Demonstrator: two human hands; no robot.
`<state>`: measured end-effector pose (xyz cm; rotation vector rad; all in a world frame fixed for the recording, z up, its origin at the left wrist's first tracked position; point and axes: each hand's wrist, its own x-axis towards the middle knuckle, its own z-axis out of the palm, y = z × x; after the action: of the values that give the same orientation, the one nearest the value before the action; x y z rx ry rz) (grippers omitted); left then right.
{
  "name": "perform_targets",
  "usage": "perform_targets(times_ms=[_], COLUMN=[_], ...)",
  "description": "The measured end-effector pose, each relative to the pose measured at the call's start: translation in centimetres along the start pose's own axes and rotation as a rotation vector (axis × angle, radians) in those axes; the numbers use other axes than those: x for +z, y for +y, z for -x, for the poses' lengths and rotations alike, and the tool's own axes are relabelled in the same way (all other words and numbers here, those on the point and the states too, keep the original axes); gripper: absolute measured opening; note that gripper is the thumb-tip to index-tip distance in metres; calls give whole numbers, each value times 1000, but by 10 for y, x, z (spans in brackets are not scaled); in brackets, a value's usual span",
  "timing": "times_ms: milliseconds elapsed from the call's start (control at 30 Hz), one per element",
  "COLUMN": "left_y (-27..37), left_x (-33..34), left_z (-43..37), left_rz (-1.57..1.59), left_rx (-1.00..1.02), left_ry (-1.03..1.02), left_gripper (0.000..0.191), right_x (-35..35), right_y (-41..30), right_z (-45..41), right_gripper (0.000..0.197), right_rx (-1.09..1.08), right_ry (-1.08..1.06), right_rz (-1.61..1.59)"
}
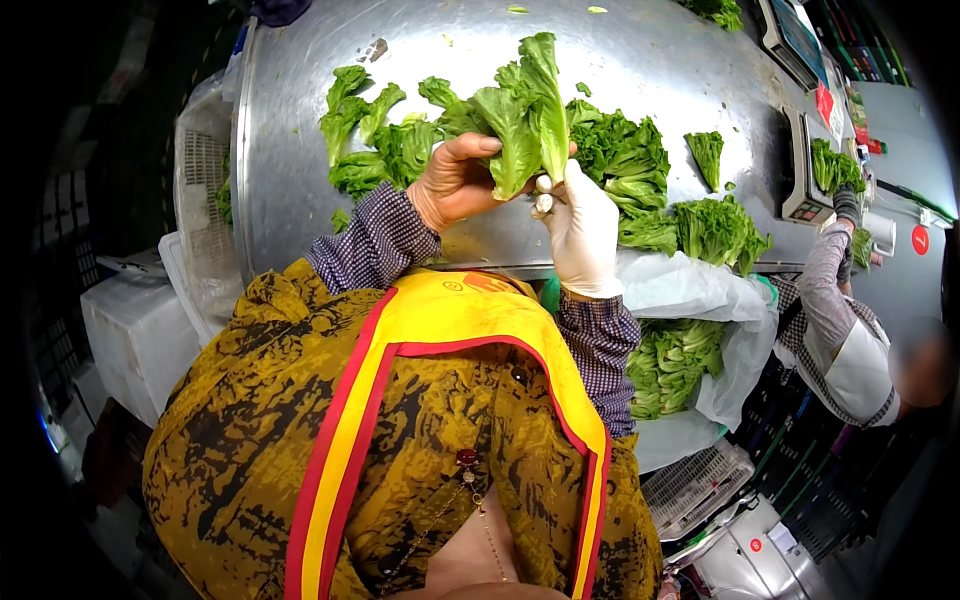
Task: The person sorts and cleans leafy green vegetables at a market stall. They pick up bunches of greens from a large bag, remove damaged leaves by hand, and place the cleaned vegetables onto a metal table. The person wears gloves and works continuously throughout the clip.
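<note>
Above the near edge of a metal table (300, 217), my bare left hand (457, 180) holds loose green lettuce leaves (506, 131) between thumb and fingers. My right hand (581, 225), in a white glove, grips the pale stem end of an upright lettuce leaf (551, 112) beside them. Loose lettuce leaves (405, 150) lie on the table left of my hands. To the right is a larger heap of lettuce (622, 157), with a bunch of lettuce (716, 229) near the table's edge and a small bunch (705, 157) behind it.
A lined container of lettuce (675, 367) stands at my right side. At the left are a plastic crate (202, 180) and a white box (139, 322). Scales (806, 169) stand at the table's right end, where a co-worker's gloved hand (846, 202) touches lettuce (829, 165).
</note>
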<state>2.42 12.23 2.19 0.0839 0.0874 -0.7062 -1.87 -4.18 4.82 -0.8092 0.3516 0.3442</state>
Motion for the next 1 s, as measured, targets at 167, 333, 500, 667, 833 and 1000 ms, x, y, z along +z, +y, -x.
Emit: perform_targets(times_ms=[167,333,500,667,833,1000], left_y=[0,-3,0,-10,-37,-25], left_x=[-17,-7,-6,14,-7,1], left_z=[3,15,27,27,26,30], left_rz=[-62,-310,-496,-675,-554,-2070], left_rx=[1,15,-66,22,224,949], left_ry=[36,23,124,211,256,-93], left_gripper=[86,57,45,37,29,42], right_x=[11,7,4,-2,14,1], right_y=[-1,0,2,14,21,38], right_z=[3,-3,-7,-22,-31,-47], right_gripper=[20,15,14,13,17,20], right_rx=[-372,-445,-404,-878,-700,-895], right_ry=[205,202,162,270,337,309], right_rz=[678,746,730,1237,854,917])
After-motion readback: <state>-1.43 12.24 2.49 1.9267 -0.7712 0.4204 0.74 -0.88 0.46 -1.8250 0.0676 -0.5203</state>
